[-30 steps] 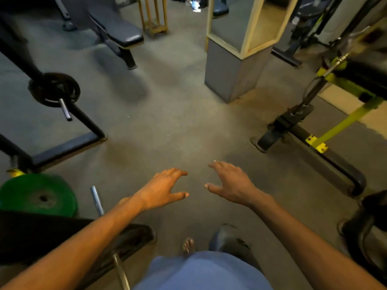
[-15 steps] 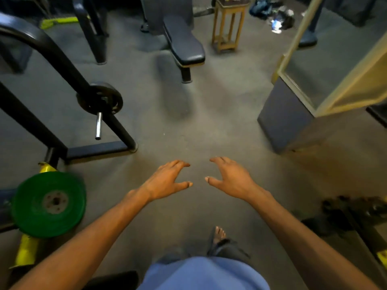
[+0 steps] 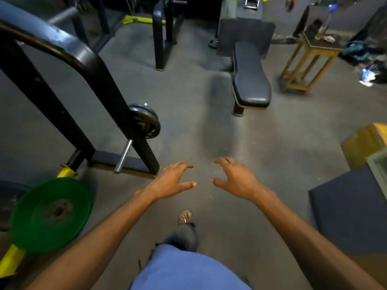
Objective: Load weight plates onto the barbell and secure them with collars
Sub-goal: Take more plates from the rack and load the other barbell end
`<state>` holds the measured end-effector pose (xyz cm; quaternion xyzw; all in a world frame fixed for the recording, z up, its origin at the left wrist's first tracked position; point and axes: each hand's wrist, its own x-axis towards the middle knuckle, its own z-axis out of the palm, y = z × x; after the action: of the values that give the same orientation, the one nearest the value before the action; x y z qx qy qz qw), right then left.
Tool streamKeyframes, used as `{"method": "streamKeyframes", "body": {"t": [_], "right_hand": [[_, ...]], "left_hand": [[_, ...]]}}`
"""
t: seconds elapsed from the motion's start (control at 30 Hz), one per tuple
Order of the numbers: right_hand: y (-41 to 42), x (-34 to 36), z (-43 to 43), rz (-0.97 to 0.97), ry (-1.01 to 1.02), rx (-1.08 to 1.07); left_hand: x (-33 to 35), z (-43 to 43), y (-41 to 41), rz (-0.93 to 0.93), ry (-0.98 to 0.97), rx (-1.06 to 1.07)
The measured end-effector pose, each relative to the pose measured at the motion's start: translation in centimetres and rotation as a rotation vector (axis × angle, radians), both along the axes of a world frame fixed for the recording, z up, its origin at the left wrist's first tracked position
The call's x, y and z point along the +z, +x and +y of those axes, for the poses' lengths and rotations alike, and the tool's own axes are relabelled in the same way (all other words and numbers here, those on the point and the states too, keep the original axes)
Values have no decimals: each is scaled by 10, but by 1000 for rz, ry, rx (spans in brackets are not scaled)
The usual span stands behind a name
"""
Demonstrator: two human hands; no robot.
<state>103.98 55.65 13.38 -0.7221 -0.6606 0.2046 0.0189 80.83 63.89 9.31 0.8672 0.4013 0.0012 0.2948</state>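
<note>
Green round bumper plate (image 3: 50, 214) with a dull dark metal hub sits at lower left, tilted, over a yellow painted tube (image 3: 10, 260). How it is mounted cannot be told. Small black iron plate (image 3: 146, 121) hangs on the black steel rack frame (image 3: 62, 51), with a short chrome peg (image 3: 123, 155) sticking down and out just below it. Both plates are well apart from the hands.

Left hand (image 3: 171, 178) and right hand (image 3: 236, 178) are out in front over the grey rubber floor (image 3: 188, 122), palms down. The fingers are spread and slightly bent, grasping nothing, and the thumbs point toward each other with a gap between them. The left hand is near the rack's foot but not touching it.

Open floor runs straight ahead between the rack on the left and the black padded bench (image 3: 250, 76) ahead to the right. A wooden stool (image 3: 307, 61) stands beside the bench, further right. A dark grey box pedestal (image 3: 345, 206) crowds the right edge. One sandalled foot (image 3: 185, 217) is forward below the hands, above the blue shirt (image 3: 184, 271).

Versus half a second back: the view has swung left. The bench and stool have slid from top centre to the right. The pedestal has gone from mid-right to the far right edge. The rack and black plate now sit nearer the centre, and the green plate looks bigger. Hand pose is unchanged, both still empty and spread.
</note>
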Motion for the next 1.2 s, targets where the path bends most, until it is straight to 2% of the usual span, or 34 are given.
{"method": "streamKeyframes", "body": {"t": [0.3,0.6,0.73,0.97,1.2], "right_hand": [[43,24,259,20,-14,150],[61,-15,519,86,-69,501],[58,-14,616,92,-155,727],[7,-21,756,60,-172,1076],[-58,-45,840,-50,-254,1353]], "left_hand": [[18,219,39,16,-55,145],[-26,402,61,68,-142,524],[-19,453,72,72,-151,735],[-30,511,70,-16,-227,1124],[-71,554,56,-137,-345,1432]]}}
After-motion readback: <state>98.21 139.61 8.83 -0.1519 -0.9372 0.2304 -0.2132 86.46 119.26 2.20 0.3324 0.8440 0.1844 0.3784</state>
